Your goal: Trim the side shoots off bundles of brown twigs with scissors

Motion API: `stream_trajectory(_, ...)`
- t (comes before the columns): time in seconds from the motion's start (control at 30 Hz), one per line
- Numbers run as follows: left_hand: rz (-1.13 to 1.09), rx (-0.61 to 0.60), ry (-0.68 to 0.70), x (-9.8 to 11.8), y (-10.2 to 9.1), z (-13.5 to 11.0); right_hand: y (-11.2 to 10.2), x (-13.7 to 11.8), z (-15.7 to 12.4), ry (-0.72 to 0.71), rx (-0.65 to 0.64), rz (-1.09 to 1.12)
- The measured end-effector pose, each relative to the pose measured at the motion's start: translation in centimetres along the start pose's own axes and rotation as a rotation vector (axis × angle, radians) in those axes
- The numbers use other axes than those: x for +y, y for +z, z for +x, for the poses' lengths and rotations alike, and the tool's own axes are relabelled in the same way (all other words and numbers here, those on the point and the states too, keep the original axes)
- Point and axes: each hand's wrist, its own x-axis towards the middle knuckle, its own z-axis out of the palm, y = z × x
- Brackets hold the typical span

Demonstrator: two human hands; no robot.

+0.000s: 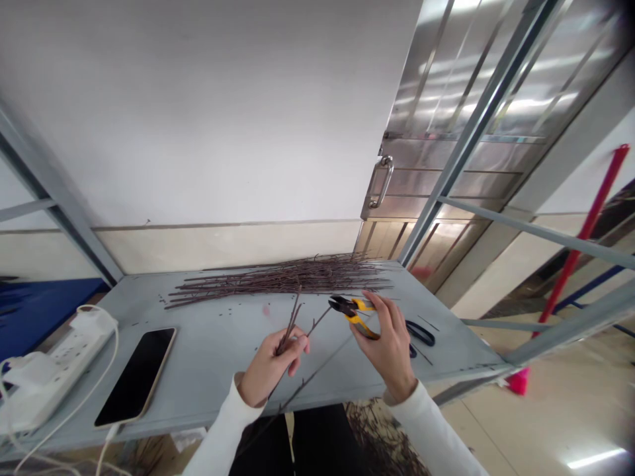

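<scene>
A: Hands, status?
B: Left hand (pixel 270 367) sits near centre. Its grip is closed on a thin twig bunch (pixel 292 320), pinched between thumb and fingers. The stems stick up and away. The lower ends run down past the near edge of the grey surface (pixel 218 350).

A: Right?
B: Right hand (pixel 389 347) is just right of it, grip wrapped around yellow-handled cutters (pixel 353 309). The black nose points left at a side shoot off the bunch. Can't tell if it touches. Blades look nearly closed, not certain.

A: Where's the rest of the stock?
B: The twig pile (pixel 288 277) lies lengthwise, left to right, along the far edge of the surface, well apart from both hands. Small dark bits are scattered beside it.

A: Anything else up there?
B: Black scissors (pixel 421 332) lie flat, just right of the right hand and partly hidden by it. A phone (pixel 136 375) is near left, screen dark, with a cable at its near end. A white power strip (pixel 59 357) is left of the phone at the surface's left edge, plugs in.

A: Below?
B: Twig scraps (pixel 377 443) are on the floor under the near edge, between the two white sleeves.
</scene>
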Motion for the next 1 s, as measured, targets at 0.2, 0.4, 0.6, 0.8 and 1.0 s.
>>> stream_trajectory(0.2,0.046,0.071,-0.007,-0.1,0.2,-0.1,1.9,-0.2,-1.6,0.090,-0.003,0.042)
stream_trajectory(0.4,0.151,0.164,-0.030,0.0,0.1,0.0,2.5,-0.4,-2.4,0.197,-0.093,0.186)
stream_trajectory(0.6,0.301,0.204,-0.037,-0.4,-1.0,0.6,0.8,-1.4,-1.8,0.453,-0.402,0.528)
stream_trajectory(0.8,0.319,0.208,-0.026,-0.5,-1.2,0.7,-0.2,-2.6,-2.2,0.741,-0.641,1.014)
stream_trajectory(1.0,0.351,0.213,-0.039,0.1,-1.4,0.2,-1.0,-2.9,-3.5,1.022,-0.787,1.354)
